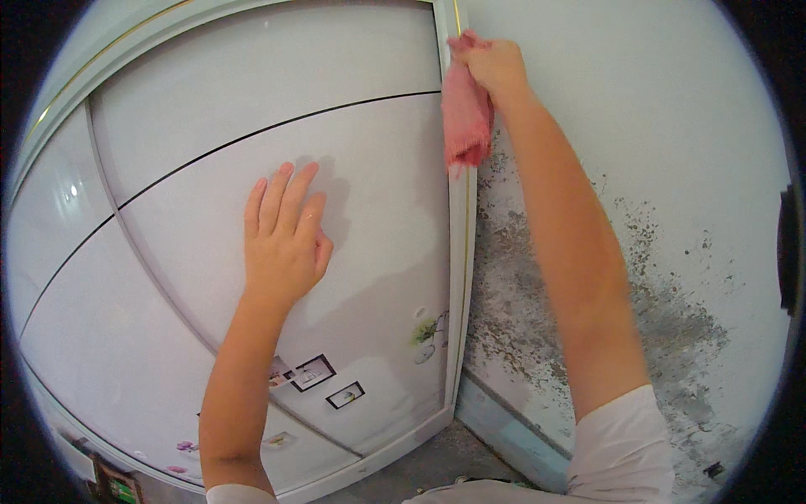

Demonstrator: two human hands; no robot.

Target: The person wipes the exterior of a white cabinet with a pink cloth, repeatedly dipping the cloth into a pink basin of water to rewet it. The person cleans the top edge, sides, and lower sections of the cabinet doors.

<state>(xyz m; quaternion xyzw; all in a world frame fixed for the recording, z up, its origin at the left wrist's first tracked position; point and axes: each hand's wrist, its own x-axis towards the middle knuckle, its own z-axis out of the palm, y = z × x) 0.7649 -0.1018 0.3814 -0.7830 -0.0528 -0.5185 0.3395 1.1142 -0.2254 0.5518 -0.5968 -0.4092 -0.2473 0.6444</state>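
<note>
My right hand [500,66] grips a pink cloth [467,116] against the upper part of the white frame post [463,252] at the right side of a wardrobe. The cloth hangs down from the fist and covers a stretch of the post and its thin gold strip. My left hand [283,233] is empty, its fingers apart, over the white sliding door panel [371,220]. Its shadow falls close by on the panel; whether the fingertips touch the surface I cannot tell.
Dark mould-like stains [522,283] spread over the white wall [630,113] beside the post. A pale blue skirting board [510,428] runs along the wall's foot above the grey floor [434,463]. Small framed-picture prints [313,373] decorate the door. A dark object [787,252] sits at the right rim.
</note>
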